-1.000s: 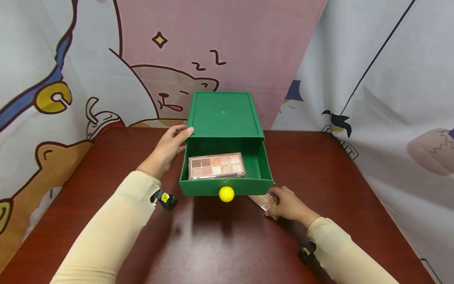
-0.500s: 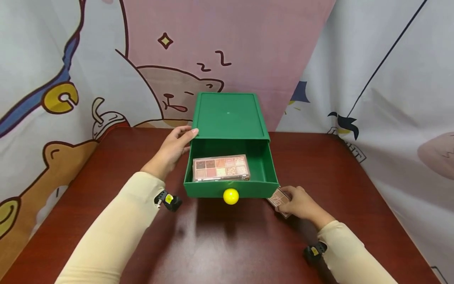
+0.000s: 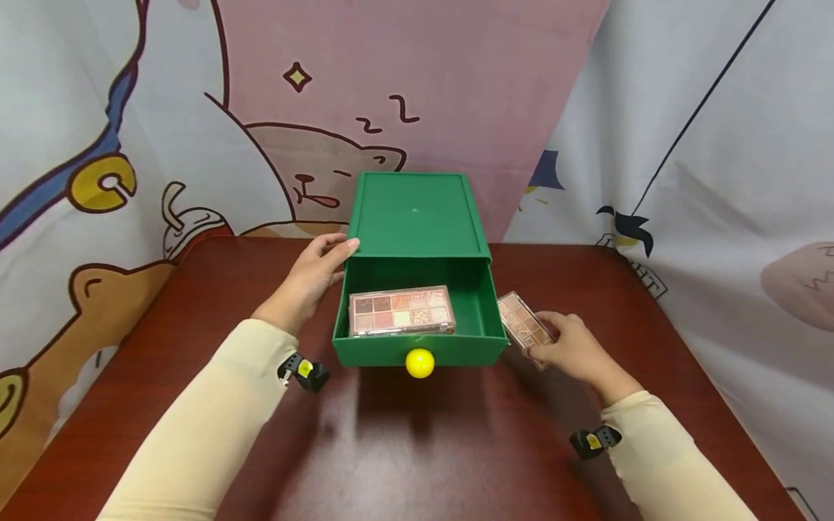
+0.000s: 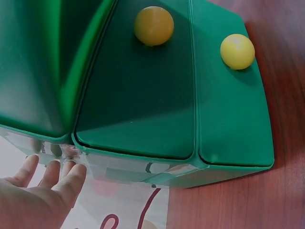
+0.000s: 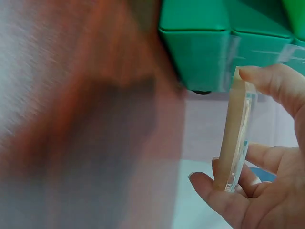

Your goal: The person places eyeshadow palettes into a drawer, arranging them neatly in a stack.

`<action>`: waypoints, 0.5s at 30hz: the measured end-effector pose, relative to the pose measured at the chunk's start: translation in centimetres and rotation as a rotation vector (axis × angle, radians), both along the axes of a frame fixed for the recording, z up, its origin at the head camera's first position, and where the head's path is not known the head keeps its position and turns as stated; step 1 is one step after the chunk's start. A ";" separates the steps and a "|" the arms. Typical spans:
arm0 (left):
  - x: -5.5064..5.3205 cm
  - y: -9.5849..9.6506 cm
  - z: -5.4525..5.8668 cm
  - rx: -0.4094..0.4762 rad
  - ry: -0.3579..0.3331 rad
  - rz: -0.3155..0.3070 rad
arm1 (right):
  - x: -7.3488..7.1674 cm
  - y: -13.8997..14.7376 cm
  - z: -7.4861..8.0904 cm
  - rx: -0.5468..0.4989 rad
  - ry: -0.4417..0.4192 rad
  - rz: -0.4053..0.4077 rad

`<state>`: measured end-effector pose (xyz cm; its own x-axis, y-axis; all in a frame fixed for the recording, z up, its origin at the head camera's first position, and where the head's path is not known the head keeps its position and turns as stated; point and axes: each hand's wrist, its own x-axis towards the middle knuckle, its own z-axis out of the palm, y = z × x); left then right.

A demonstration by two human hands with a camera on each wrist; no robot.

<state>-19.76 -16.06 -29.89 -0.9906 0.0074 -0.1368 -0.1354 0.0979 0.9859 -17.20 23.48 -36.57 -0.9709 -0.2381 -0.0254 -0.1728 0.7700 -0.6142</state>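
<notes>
Right now, the makeup palette (image 3: 523,322) is just beside the right side of the pulled-out drawer (image 3: 371,353), apparently clear of the table (image 3: 417,456). It looks light and stiff, a flat plastic case with a shiny face, so I'd expect it to be a little slippery. The powders inside are likely the fragile part, and a drop could crack them. I'd take it by its two long edges, near one end, and squeeze only gently.

That is about how the right hand (image 3: 573,351) has it: thumb on one long edge, fingers clamped against the other, the far end sticking out ahead. From the right wrist, the case shows end-on between thumb and fingertips. The right forearm angles in from the near right corner.

Across from it, the left arm stretches forward, and the left hand (image 3: 309,278) steadies the left side of the green cabinet (image 3: 417,213), thumb at the top edge, fingers fairly straight and slightly apart. A second palette (image 3: 401,311) leans inside the drawer, behind the yellow knob (image 3: 420,363).
</notes>
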 end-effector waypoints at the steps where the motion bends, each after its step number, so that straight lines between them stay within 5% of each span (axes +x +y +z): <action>1: 0.0 0.0 0.0 0.002 0.002 0.001 | -0.1 0.1 0.6 0.015 0.013 0.003; 15: 0.1 0.0 0.1 0.004 0.000 -0.011 | -0.7 0.4 6.9 0.116 0.082 -0.027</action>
